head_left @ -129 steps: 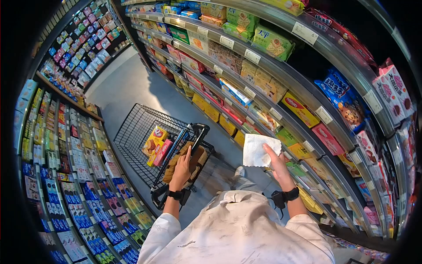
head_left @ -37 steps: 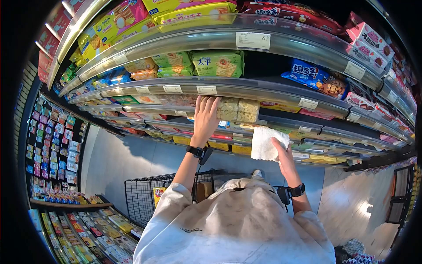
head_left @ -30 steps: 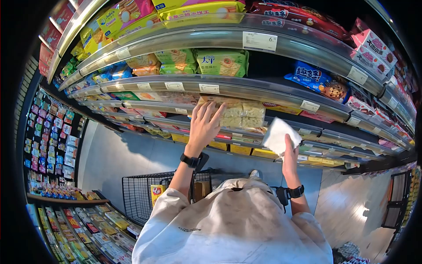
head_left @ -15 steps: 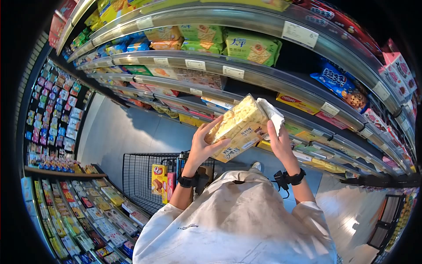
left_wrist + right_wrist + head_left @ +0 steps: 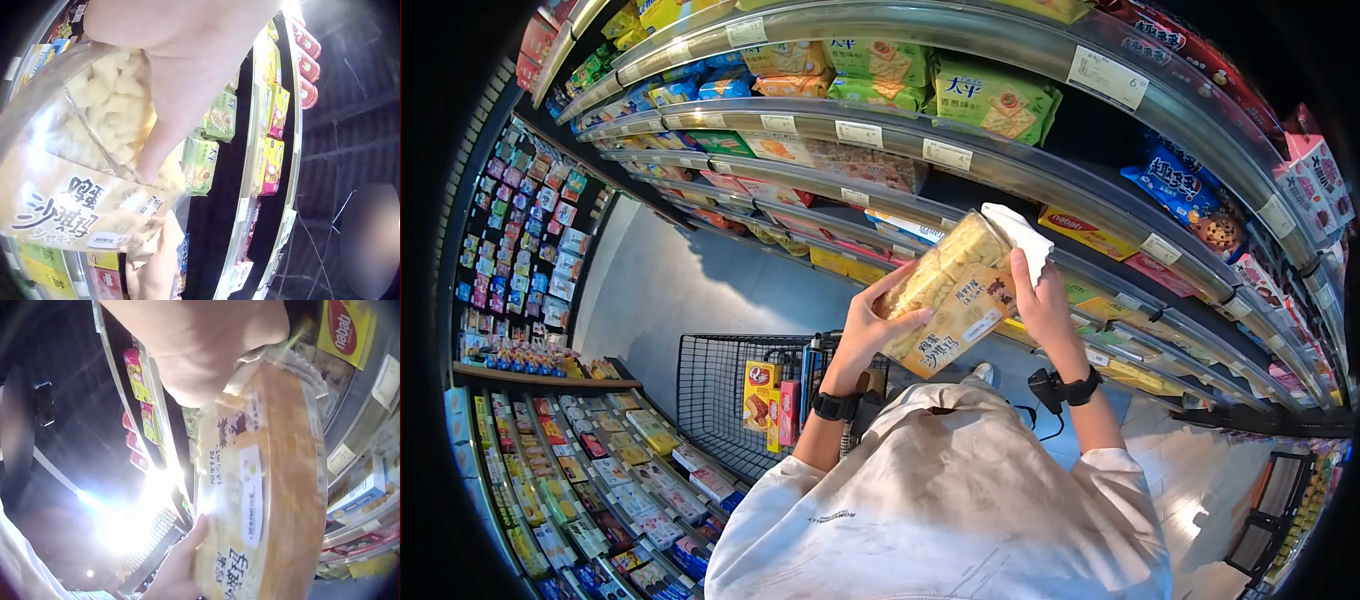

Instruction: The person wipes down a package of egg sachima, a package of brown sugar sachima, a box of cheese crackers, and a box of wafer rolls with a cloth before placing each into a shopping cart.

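In the head view my left hand [image 5: 878, 322] grips the left end of a clear-wrapped pack of sachima [image 5: 950, 290], thumb along its front. The pack is tilted, its printed label toward me; the left wrist view shows pale yellow pieces [image 5: 112, 106] through the film. My right hand [image 5: 1040, 300] is at the pack's other end and pinches a white paper towel [image 5: 1025, 238] against it. From the right wrist view, the towel [image 5: 290, 362] is bunched between that hand and the pack, which hides part of its fingers.
Store shelves with price tags curve across the front, holding green cracker packs [image 5: 992, 100] and a blue cookie bag [image 5: 1180, 190]. A black wire cart [image 5: 710, 390] with a yellow box [image 5: 760, 395] and a pink box [image 5: 790, 412] stands at my left. Another low shelf [image 5: 600, 480] lines the left.
My left hand has left the cart handle, reached to the shelf and drawn the sachima pack out toward me. My right hand, with the paper towel, has come to the pack's other end.
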`<state>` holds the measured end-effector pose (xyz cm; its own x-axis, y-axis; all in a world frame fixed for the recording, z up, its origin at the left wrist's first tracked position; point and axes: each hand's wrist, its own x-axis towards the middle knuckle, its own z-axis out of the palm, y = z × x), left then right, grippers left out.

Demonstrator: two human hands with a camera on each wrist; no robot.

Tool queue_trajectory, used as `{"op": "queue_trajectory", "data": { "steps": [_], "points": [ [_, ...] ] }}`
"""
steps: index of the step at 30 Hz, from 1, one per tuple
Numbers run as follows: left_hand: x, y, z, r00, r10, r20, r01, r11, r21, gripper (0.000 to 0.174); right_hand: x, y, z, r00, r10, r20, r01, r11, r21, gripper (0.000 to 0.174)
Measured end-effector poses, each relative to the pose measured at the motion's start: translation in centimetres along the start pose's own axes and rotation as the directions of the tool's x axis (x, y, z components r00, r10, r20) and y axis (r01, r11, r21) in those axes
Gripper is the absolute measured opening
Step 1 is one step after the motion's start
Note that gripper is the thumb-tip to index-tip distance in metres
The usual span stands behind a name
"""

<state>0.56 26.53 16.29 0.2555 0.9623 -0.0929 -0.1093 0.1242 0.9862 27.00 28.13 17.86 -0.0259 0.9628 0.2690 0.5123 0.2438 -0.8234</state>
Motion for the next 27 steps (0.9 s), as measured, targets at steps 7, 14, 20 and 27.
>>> {"op": "queue_trajectory", "data": {
  "steps": [7,14,20,27],
  "points": [
    [-0.5,0.7,-0.7,0.996,-0.020,-0.087,0.022,0.999,0.023,0.074,-0.4,-0.2,2.1,0.879,0.456,-0.143,-0.348,0.816,0.462,0.064],
    [-0.3,-0.9,0.7,0.975,-0.062,-0.216,0.017,0.979,-0.205,0.072,-1.9,-0.4,5.1,0.959,0.280,0.044,-0.263,0.821,0.507,0.062],
    [0.0,0.0,0.6,0.916,0.091,-0.391,-0.132,0.988,-0.078,0.069,-3.2,-2.0,6.5,0.962,0.187,0.200,-0.254,0.880,0.402,0.057],
    [-0.6,1.2,-0.8,0.897,0.124,-0.425,-0.147,0.989,-0.023,0.068,-4.0,-1.6,7.5,0.891,0.158,0.425,-0.329,0.870,0.367,0.053]
  ]
}}
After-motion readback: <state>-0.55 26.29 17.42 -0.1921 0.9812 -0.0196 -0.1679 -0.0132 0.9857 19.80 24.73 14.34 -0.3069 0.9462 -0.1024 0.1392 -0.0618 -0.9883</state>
